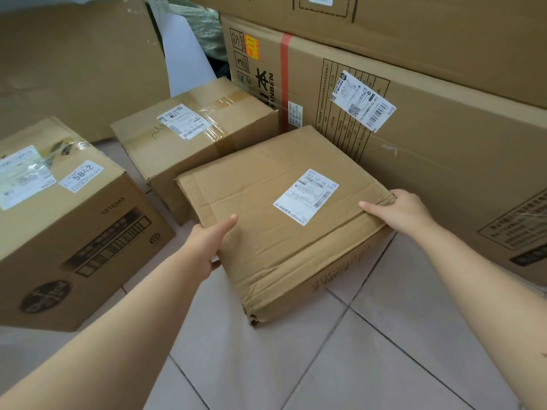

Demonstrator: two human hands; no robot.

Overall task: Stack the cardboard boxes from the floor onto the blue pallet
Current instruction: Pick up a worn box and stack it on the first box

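A flat, creased cardboard box with a white shipping label sits in the middle of the tiled floor. My left hand grips its near-left edge, thumb on top and fingers under the side. My right hand holds its right corner, thumb on the lid. A taped box stands just behind it. A taller box with a "5842" label stands at the left. No blue pallet is in view.
Large long cartons are stacked along the right and back, close to the held box. A big cardboard sheet leans at the back left. Pale floor tiles lie bare in front of me.
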